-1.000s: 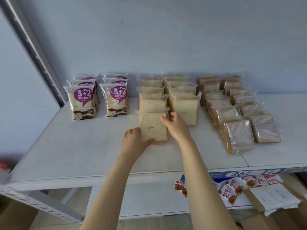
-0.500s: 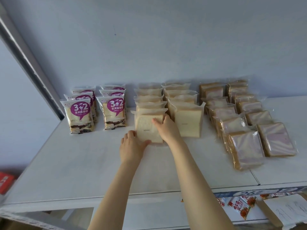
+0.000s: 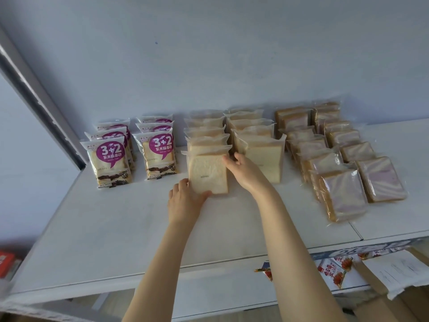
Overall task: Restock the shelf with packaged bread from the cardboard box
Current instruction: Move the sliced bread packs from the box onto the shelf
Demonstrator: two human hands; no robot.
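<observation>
A clear pack of white sliced bread (image 3: 206,174) stands at the front of the left white-bread row on the white shelf (image 3: 116,228). My left hand (image 3: 184,201) grips its lower left corner. Its upper right edge is held by my right hand (image 3: 243,169). Behind it stand several more white-bread packs (image 3: 206,133), and a second row (image 3: 262,147) stands just to the right. The cardboard box (image 3: 376,282) shows at the lower right, partly cut off by the frame.
Purple "3+2" bread packs (image 3: 109,159) stand in two rows at the left. Purple-swirl bread packs (image 3: 343,194) lie tilted in two rows at the right. Red snack packets (image 3: 334,273) sit on the lower shelf. A grey upright post (image 3: 41,108) bounds the left side.
Both hands have pushed the white bread pack back against its row and stood it more upright. The camera has tilted up.
</observation>
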